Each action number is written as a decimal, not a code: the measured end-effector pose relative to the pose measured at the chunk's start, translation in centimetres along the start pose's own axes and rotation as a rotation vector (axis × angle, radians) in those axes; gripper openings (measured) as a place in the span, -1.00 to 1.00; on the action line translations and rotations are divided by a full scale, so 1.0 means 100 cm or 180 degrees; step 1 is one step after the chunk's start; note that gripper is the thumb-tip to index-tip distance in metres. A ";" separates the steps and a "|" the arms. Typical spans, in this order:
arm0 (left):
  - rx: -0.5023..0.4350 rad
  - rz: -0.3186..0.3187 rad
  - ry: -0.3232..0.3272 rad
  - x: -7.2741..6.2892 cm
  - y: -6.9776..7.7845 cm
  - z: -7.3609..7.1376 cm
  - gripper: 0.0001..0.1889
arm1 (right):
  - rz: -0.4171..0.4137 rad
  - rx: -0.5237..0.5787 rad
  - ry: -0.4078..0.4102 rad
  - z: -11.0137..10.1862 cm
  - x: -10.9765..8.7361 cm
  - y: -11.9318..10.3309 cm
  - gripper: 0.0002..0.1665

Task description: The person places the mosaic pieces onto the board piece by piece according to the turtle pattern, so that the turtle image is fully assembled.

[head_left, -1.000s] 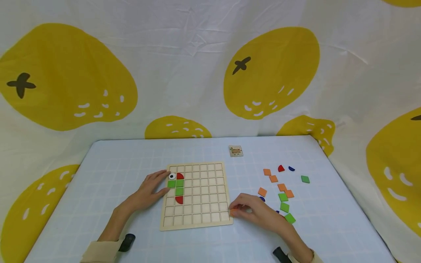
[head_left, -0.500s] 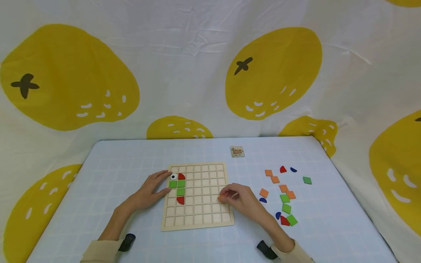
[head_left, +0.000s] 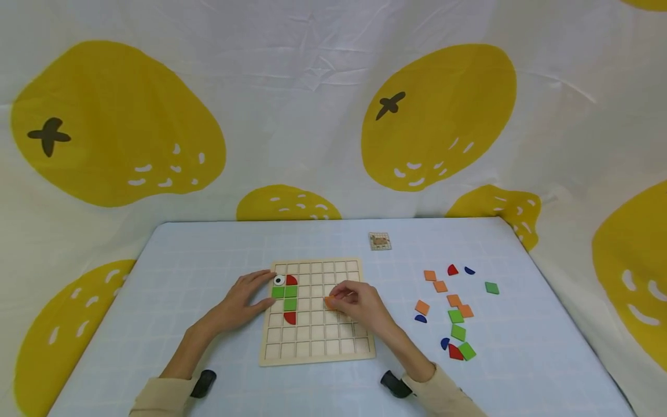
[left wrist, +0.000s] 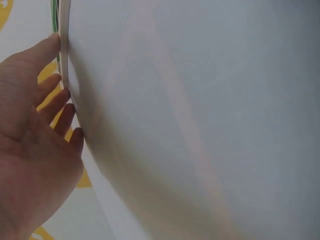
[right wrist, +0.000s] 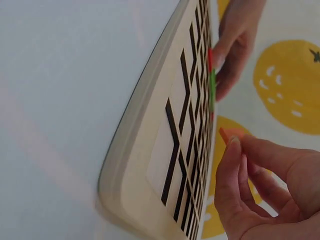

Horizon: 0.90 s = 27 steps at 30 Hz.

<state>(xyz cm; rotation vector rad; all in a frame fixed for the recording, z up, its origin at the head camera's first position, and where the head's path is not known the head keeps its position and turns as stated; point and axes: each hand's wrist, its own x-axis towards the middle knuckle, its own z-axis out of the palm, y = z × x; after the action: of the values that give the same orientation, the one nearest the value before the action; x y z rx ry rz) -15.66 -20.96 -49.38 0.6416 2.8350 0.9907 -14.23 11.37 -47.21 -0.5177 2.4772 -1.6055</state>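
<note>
A wooden grid board [head_left: 318, 362] lies flat on the table. At its upper left sit a round eye piece [head_left: 279, 280], a red quarter-round tile [head_left: 292, 280], several green square tiles [head_left: 290, 304] and another red quarter-round tile [head_left: 290, 318]. My left hand [head_left: 237, 304] rests at the board's left edge, its fingers fairly straight; thumb and fingertips touch the edge in the left wrist view. Over the right half of the board, my right hand [head_left: 359, 304] pinches an orange square tile [right wrist: 231, 133] between thumb and finger. In the right wrist view the tile is held clear of the grid.
Right of the board lie loose orange tiles [head_left: 422, 307], green tiles [head_left: 458, 332], red pieces [head_left: 455, 352] and blue half-round pieces [head_left: 420, 318]. A small picture card [head_left: 380, 241] lies near the table's back edge. Behind the table hangs a fruit-print curtain [head_left: 292, 116].
My right hand has carried the orange tile leftward and farther back, from the board's right edge to over its grid. The left hand has stayed at the left edge. The view has shifted slightly.
</note>
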 end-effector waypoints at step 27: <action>-0.0032 -0.0112 -0.0065 0.001 -0.001 0.002 -0.33 | 0.0105 0.0033 -0.0094 0.038 0.029 -0.008 -0.89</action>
<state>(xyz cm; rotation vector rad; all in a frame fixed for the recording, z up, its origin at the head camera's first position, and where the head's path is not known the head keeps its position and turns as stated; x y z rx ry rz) -15.73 -20.87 -49.57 0.5953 2.8115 0.9864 -15.63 6.72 -47.88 -0.4929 2.4417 -1.5863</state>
